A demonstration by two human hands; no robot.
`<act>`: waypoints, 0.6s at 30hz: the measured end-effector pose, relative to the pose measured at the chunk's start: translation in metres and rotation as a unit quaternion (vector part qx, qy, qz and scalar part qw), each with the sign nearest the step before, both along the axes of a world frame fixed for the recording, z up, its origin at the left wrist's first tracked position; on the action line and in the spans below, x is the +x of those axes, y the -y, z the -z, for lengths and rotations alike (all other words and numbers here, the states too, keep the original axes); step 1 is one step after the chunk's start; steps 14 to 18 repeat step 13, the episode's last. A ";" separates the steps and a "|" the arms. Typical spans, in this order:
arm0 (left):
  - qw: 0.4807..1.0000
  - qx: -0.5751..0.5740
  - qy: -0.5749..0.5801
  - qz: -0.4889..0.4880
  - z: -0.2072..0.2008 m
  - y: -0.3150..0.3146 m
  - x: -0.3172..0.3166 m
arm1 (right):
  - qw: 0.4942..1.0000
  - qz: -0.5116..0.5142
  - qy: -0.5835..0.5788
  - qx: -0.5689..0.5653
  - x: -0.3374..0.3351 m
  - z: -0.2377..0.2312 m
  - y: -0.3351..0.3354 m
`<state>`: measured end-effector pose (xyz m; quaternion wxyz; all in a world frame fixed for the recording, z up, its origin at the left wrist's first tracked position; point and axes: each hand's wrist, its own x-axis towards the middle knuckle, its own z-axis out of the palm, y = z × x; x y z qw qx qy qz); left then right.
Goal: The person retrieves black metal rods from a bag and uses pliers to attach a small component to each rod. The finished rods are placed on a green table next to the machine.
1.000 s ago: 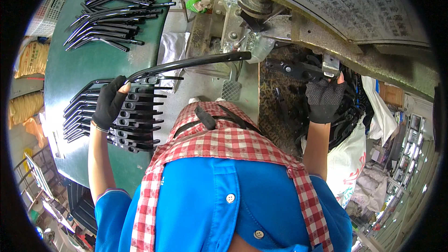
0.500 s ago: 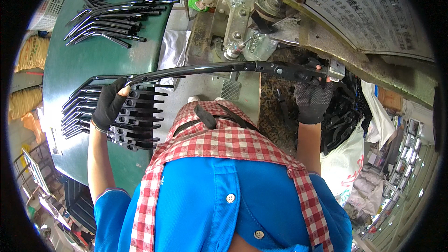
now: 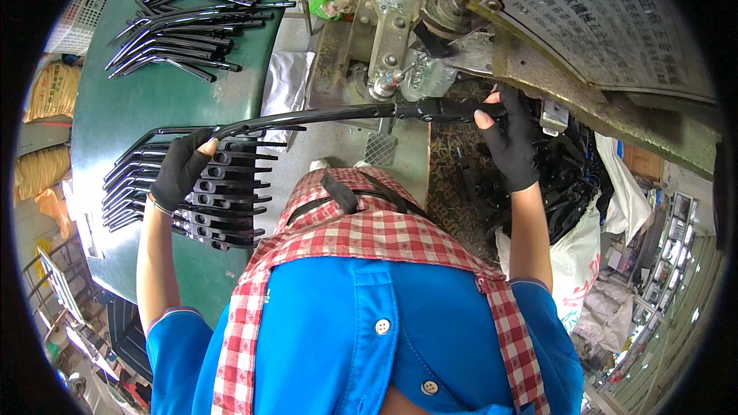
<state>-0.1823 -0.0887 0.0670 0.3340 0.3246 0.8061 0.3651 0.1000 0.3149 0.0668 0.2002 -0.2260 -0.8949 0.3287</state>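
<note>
A long, curved black metal tube (image 3: pixel 315 116) is held level across the front of my body. My left hand (image 3: pixel 182 170), in a black fingerless glove, is closed around its left end, over the green table. At the other end, a thicker black bracket-like piece (image 3: pixel 442 110) is fitted to the tube. My right hand (image 3: pixel 513 142), gloved the same way, grips the far right end of that piece, with thumb and fingertips on opposite sides. Under my left hand lies a row of similar black bent tubes with holed ends (image 3: pixel 223 201).
The green table (image 3: pixel 108 119) carries more stacks of black tubes (image 3: pixel 177 38) at its far side. A machine (image 3: pixel 515 61) with a metal plate (image 3: pixel 607 31) overhangs the right. Below it sit a heap of black parts (image 3: pixel 561 200) and a white sack (image 3: pixel 565 280). A foot pedal (image 3: pixel 380 149) is on the floor.
My right hand has turned and risen slightly, coming away from the small metal block at the machine. The tube's right end has shifted left and rotated; my left hand keeps its hold.
</note>
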 end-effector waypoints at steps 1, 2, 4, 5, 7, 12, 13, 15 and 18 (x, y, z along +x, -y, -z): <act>1.000 -0.005 0.002 -0.006 -0.002 0.000 0.000 | 0.998 -0.028 0.024 0.046 -0.002 -0.007 -0.002; 1.000 -0.010 0.003 -0.011 -0.003 0.001 0.000 | 0.993 -0.055 0.048 0.092 -0.004 -0.012 -0.004; 1.000 -0.011 0.004 0.007 -0.003 0.002 -0.006 | 0.996 -0.046 0.075 0.002 -0.009 -0.014 -0.001; 1.000 -0.011 0.005 0.016 -0.003 0.002 -0.008 | 0.986 -0.041 0.126 0.100 -0.010 -0.015 -0.002; 1.000 -0.005 0.006 0.015 -0.006 -0.002 -0.007 | 0.954 -0.036 0.163 0.247 -0.013 -0.012 -0.003; 0.998 -0.050 0.026 0.002 0.002 0.013 -0.018 | 0.933 -0.183 0.124 0.283 -0.021 -0.018 -0.009; 0.997 -0.071 0.016 0.013 0.004 0.016 -0.024 | 0.933 -0.182 0.124 0.283 -0.021 -0.018 -0.008; 0.997 -0.071 0.016 0.013 0.004 0.016 -0.024 | 0.933 -0.182 0.124 0.283 -0.021 -0.018 -0.008; 0.997 -0.071 0.016 0.013 0.004 0.016 -0.024 | 0.933 -0.182 0.124 0.283 -0.021 -0.018 -0.008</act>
